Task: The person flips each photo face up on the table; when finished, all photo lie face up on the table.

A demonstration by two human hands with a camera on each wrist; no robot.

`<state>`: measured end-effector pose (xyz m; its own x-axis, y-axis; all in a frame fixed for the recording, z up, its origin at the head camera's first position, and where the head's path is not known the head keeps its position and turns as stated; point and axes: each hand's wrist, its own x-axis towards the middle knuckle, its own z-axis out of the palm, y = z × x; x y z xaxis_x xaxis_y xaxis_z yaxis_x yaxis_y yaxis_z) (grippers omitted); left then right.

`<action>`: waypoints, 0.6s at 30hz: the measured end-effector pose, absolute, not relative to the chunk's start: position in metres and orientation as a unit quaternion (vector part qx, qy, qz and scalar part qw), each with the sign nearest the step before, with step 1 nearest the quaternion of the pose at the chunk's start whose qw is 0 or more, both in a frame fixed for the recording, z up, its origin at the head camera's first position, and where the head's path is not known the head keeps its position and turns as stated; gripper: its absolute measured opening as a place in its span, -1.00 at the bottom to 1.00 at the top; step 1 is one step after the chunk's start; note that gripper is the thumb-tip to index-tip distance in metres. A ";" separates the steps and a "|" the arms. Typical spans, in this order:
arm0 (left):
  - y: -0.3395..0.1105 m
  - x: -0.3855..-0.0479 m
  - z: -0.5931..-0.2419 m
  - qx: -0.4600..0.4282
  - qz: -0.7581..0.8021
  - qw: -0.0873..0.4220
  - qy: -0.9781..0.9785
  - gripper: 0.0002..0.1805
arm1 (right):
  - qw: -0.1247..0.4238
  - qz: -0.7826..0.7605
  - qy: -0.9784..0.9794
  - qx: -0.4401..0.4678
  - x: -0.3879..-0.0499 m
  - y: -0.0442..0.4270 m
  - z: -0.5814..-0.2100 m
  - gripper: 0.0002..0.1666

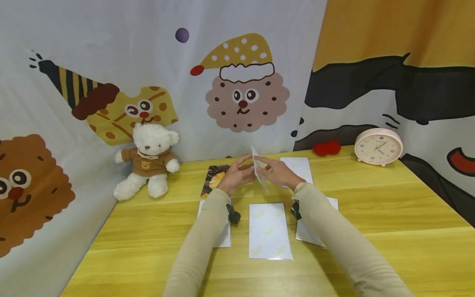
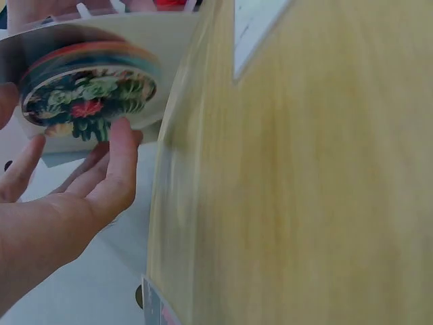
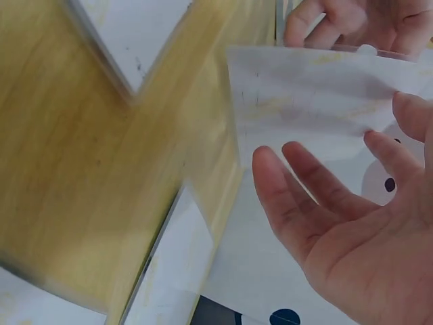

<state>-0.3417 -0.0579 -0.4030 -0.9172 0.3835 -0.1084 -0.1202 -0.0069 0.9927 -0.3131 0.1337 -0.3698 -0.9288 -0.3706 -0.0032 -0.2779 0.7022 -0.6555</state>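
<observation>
A thin card (image 1: 256,165) stands on edge in the air between the hands, above the far middle of the table. Its picture side (image 2: 88,101), a round dish of green and red plants, faces my left hand (image 1: 237,175). Toward my right hand (image 1: 277,171) comes its whitish back (image 3: 304,95). In the left wrist view, left fingertips (image 2: 122,135) lie against the picture side. Right fingers (image 3: 270,176) are spread beside the back in the right wrist view; which of them touch is hard to tell. Neither hand visibly curls round the card.
Around the hands lie a face-up dark picture card (image 1: 216,178) and several face-down white cards, one in the near middle (image 1: 270,231) and one behind the right hand (image 1: 298,168). A white teddy bear (image 1: 150,161), red object (image 1: 326,148) and pink clock (image 1: 378,146) stand along the back.
</observation>
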 end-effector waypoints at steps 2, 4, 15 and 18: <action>-0.058 -0.341 -0.402 0.097 0.703 0.180 0.681 -0.39 | 0.066 -0.347 0.919 -0.177 -0.314 0.134 -0.369 -0.34; -0.058 -0.341 -0.402 0.097 0.703 0.180 0.681 -0.39 | 0.065 -0.353 0.916 -0.178 -0.315 0.134 -0.368 -0.34; -0.058 -0.339 -0.402 0.100 0.706 0.201 0.671 -0.37 | 0.064 -0.407 0.894 -0.177 -0.318 0.134 -0.370 -0.32; -0.059 -0.338 -0.401 0.102 0.726 0.210 0.647 -0.36 | 0.075 -0.433 0.881 -0.175 -0.317 0.133 -0.367 -0.31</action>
